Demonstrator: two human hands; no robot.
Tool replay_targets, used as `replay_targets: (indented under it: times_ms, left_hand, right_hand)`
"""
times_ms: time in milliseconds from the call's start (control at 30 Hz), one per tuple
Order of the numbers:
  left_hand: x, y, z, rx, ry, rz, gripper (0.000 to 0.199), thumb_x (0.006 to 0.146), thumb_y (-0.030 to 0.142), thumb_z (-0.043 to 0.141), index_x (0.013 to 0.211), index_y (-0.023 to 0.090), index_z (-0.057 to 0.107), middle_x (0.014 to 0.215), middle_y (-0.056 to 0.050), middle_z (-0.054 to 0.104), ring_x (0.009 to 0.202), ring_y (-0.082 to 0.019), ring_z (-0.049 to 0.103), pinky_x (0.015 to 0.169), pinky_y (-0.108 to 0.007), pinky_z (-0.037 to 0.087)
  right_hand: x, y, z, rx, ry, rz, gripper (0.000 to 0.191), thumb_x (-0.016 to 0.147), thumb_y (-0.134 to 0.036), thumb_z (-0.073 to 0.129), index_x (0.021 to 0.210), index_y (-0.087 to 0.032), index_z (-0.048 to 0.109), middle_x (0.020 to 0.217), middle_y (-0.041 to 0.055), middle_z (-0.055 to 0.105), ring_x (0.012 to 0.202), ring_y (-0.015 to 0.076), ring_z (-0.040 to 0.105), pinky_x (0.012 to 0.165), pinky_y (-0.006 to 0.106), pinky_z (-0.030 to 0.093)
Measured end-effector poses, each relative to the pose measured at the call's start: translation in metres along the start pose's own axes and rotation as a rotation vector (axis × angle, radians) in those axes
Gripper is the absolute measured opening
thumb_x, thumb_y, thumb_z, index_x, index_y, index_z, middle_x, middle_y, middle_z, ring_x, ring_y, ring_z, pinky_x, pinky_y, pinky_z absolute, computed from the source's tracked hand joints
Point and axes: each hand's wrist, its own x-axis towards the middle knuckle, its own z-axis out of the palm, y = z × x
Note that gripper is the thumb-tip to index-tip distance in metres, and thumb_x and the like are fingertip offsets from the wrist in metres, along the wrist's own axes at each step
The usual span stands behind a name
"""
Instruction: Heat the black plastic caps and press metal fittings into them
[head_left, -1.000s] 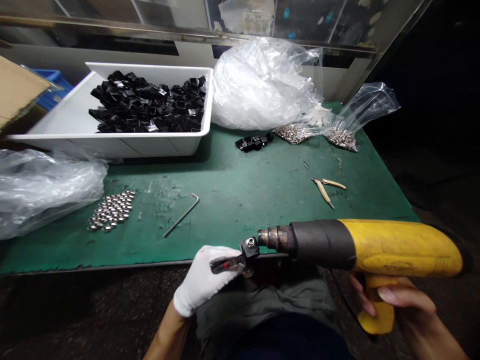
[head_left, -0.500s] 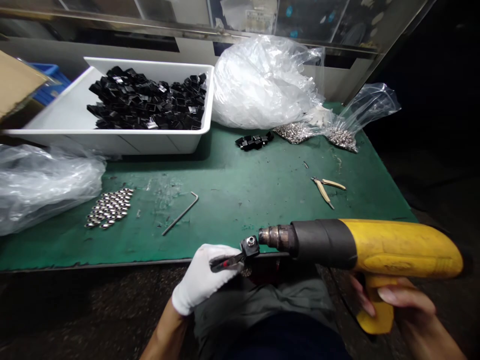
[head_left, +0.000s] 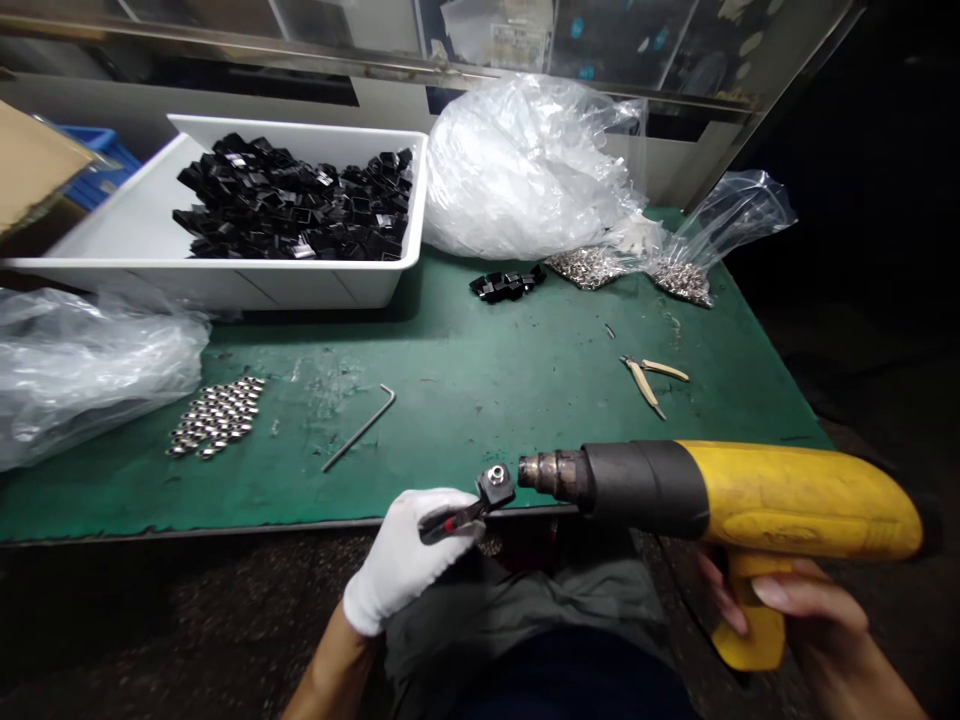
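Observation:
My left hand (head_left: 412, 550), in a white glove, is closed around dark pliers (head_left: 455, 522) with a red mark. At their tip sits a small black block (head_left: 493, 489) with a round metal fitting (head_left: 496, 475) on its upper face. Bare and wrapped around the grip, my right hand (head_left: 802, 605) holds a yellow heat gun (head_left: 795, 495). Its stepped metal nozzle points left at the block, with a narrow gap between them. Both hands are at the table's front edge.
On the green table (head_left: 450, 400) lie a hex key (head_left: 360, 430), cream-handled cutters (head_left: 645, 385), rows of metal fittings (head_left: 217, 415) and several black pieces (head_left: 506, 285). Behind are a white tray (head_left: 300, 285) of black parts, a large plastic bag (head_left: 517, 180) and a bag of small metal parts (head_left: 682, 278).
The black block in the pliers has tilted slightly and shifted a little left, leaving a slightly wider gap to the nozzle. The heat gun has hardly moved.

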Motion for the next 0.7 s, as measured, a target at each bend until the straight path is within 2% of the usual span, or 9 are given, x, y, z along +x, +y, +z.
replay_targets:
  times_ms: [67,167,233,300,467,567,700]
  left_hand:
    - [0.0,0.001,0.004,0.045,0.133,-0.025,0.021,0.092,0.037,0.063,0.085,0.017,0.067,0.078,0.0,0.067,0.07,-0.015,0.06,0.068,-0.025,0.046]
    - [0.004,0.0,0.016,0.19,0.432,-0.032,0.02,0.093,0.038,0.06,0.095,0.018,0.063,0.084,-0.002,0.065,0.074,-0.017,0.061,0.071,-0.028,0.048]
    - [0.011,-0.004,0.027,0.322,0.617,-0.025,0.023,0.093,0.041,0.058,0.098,0.018,0.06,0.084,-0.003,0.061,0.072,-0.018,0.06,0.07,-0.029,0.048]
    - [0.018,-0.01,0.039,0.465,0.741,-0.008,0.025,0.092,0.041,0.057,0.101,0.018,0.058,0.085,-0.004,0.059,0.074,-0.02,0.06,0.07,-0.031,0.048]
    - [0.031,-0.023,0.064,0.743,0.894,0.055,0.032,0.086,0.041,0.066,0.104,0.015,0.057,0.088,-0.009,0.06,0.079,-0.025,0.062,0.071,-0.034,0.048]
    - [0.034,-0.024,0.07,0.777,0.943,0.043,0.037,0.085,0.042,0.069,0.107,0.015,0.058,0.089,-0.009,0.062,0.081,-0.025,0.062,0.071,-0.034,0.047]
    - [0.037,-0.022,0.07,0.78,0.973,0.004,0.041,0.084,0.046,0.071,0.108,0.015,0.059,0.089,-0.009,0.063,0.08,-0.024,0.063,0.071,-0.034,0.046]
  right_hand:
    - [-0.004,-0.001,0.004,-0.014,0.04,-0.029,0.037,0.07,-0.049,0.067,0.084,-0.016,0.075,0.068,0.0095,0.063,0.057,0.0231,0.059,0.056,0.034,0.047]
    - [-0.011,0.001,0.011,0.014,0.182,-0.091,0.031,0.078,-0.046,0.061,0.084,-0.018,0.073,0.071,0.0093,0.062,0.064,0.0233,0.059,0.059,0.033,0.049]
    - [-0.012,0.006,0.014,0.04,0.144,-0.055,0.031,0.078,-0.047,0.063,0.088,-0.019,0.072,0.076,0.0095,0.063,0.066,0.0234,0.059,0.059,0.033,0.049]
    - [-0.01,0.014,0.018,0.039,0.058,-0.024,0.034,0.079,-0.051,0.063,0.092,-0.02,0.071,0.078,0.0093,0.061,0.067,0.0238,0.058,0.06,0.034,0.05]
    - [-0.006,0.033,0.035,-0.01,0.034,-0.16,0.039,0.083,-0.057,0.058,0.095,-0.021,0.067,0.08,0.0111,0.059,0.069,0.0256,0.057,0.064,0.038,0.049]
    - [-0.005,0.034,0.04,-0.057,-0.009,-0.18,0.039,0.085,-0.057,0.058,0.094,-0.02,0.067,0.08,0.0112,0.06,0.07,0.0258,0.058,0.064,0.038,0.05]
    - [-0.007,0.03,0.037,-0.127,-0.089,-0.135,0.039,0.086,-0.056,0.059,0.097,-0.019,0.068,0.083,0.0115,0.061,0.073,0.0257,0.059,0.068,0.038,0.05]
